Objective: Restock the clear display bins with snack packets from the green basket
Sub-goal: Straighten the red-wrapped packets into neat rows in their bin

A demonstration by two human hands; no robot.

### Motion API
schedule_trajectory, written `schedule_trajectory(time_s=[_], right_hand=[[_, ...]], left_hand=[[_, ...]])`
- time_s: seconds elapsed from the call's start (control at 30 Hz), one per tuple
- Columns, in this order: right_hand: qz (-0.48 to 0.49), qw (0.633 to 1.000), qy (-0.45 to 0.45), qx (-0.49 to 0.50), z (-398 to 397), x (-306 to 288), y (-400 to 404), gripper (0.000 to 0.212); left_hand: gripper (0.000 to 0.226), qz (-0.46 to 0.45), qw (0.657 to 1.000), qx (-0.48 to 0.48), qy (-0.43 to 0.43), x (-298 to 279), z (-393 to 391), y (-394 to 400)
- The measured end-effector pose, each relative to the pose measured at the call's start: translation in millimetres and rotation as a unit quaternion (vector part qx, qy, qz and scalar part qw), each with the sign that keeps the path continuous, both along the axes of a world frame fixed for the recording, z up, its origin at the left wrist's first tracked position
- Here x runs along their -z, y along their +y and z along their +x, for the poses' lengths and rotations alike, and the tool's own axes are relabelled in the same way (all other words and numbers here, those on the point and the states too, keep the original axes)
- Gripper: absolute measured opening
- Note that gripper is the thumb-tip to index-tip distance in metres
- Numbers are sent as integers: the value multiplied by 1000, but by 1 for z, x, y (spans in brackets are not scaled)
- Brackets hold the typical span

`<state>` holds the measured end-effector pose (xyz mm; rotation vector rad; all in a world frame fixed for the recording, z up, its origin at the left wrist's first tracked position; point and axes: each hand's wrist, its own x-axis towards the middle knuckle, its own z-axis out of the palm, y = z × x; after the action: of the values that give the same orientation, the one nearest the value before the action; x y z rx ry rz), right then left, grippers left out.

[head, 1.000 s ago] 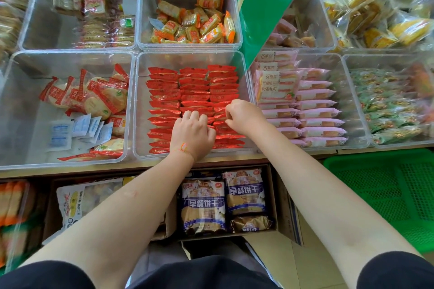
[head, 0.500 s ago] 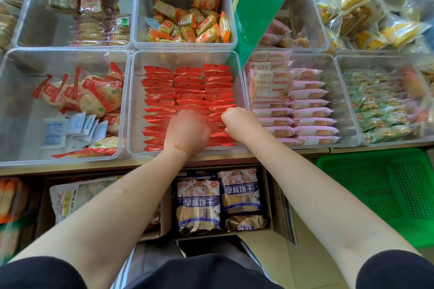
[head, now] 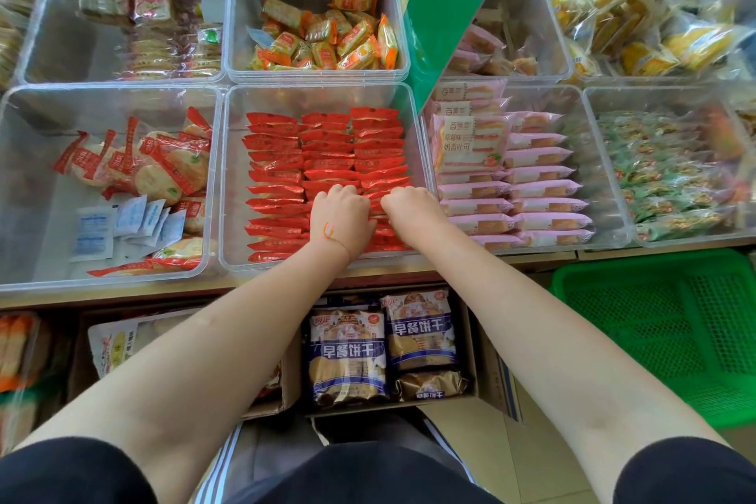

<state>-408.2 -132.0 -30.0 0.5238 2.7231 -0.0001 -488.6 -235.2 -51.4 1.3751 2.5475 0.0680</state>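
Note:
Three neat rows of red snack packets (head: 327,143) fill the middle clear bin (head: 323,92) in the front row. My left hand (head: 341,217) and my right hand (head: 411,207) sit side by side on the near right part of these rows. Both have their fingers curled down between the packets, gripping them, and the fingertips are hidden. The green basket (head: 654,340) stands low at the right, below the shelf edge, with its mesh floor showing.
Clear bins surround the middle one: round crackers and white sachets (head: 135,176) on the left, pink cake packets (head: 532,176) on the right, orange packets (head: 327,37) behind. A green box (head: 446,12) leans over the back right. Cartons of biscuit bags (head: 384,344) sit under the shelf.
My left hand has slid a little farther into the bin and closer to my right hand. Both stay buried in the red packets.

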Motion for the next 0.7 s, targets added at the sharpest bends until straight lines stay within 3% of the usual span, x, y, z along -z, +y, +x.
schedule_trajectory(time_s=[0.3, 0.47, 0.7], right_hand=[[-21, 996, 91, 11, 22, 6, 7, 31], [-17, 996, 85, 9, 21, 10, 9, 32], [16, 996, 87, -17, 24, 7, 10, 28]], left_hand=[[20, 33, 999, -16, -39, 1, -8, -3], [25, 92, 992, -6, -86, 2, -8, -8], [16, 69, 995, -15, -68, -3, -7, 7]])
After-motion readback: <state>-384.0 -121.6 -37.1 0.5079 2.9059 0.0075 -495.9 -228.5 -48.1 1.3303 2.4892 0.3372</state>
